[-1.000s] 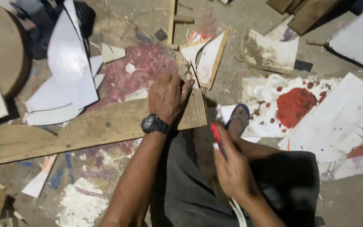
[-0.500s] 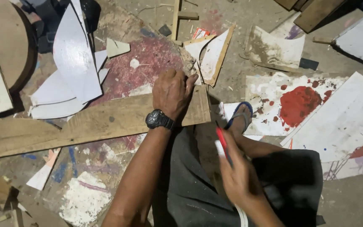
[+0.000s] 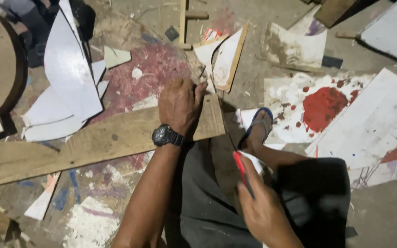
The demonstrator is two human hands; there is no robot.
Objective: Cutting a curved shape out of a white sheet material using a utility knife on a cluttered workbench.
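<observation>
We see our left hand (image 3: 179, 104) pressed flat, fingers together, on the right end of a long wooden plank (image 3: 93, 142) that lies on the floor (image 3: 382, 216) and runs away to the left of that hand. A black wristwatch (image 3: 166, 136) sits on the wrist. Our right hand (image 3: 263, 209), nearer to us and to the right, pinches a red pencil (image 3: 241, 167), its tip aimed toward the plank's end but clear of it. Just beyond the left hand's fingertips leans a thin white-faced board offcut (image 3: 228, 57) with a curved cutout. To the left of the hand lie curled white sheets (image 3: 67, 78), smooth and glossy. Right of the hand, a foot in a blue sandal (image 3: 259, 126) rests beside a paper with a red paint blotch (image 3: 321, 106). The floor is rough, dusty and paint-stained.
</observation>
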